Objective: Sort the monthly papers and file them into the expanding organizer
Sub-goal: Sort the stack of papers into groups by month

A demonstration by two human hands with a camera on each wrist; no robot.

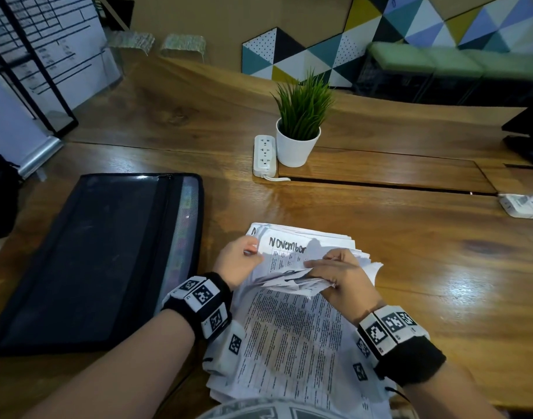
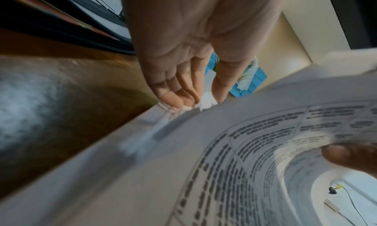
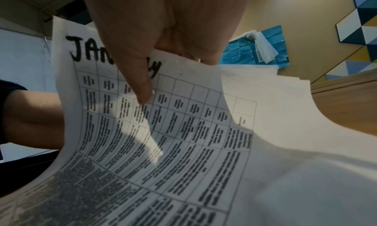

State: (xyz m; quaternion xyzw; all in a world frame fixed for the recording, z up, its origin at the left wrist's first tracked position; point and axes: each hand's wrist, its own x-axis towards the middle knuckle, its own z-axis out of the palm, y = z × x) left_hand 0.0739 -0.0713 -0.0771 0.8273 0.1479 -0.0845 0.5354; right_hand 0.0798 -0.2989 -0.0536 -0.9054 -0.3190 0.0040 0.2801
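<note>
My left hand point(image 1: 239, 260) sits at the far left corner of the paper stack point(image 1: 289, 337), fingers pinching sheet edges. My right hand point(image 1: 339, 276) is just right of it over the stack, thumb point(image 3: 140, 84) pressed on a lifted sheet, fingers curled beneath. Both forearms angle inward toward the stack.

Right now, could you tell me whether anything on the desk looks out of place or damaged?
Mostly no. The paper stack is untidy: its far edges are fanned and a folded-back sheet is crumpled under the right hand. The organizer lies flat, closed, apart from the papers.
</note>
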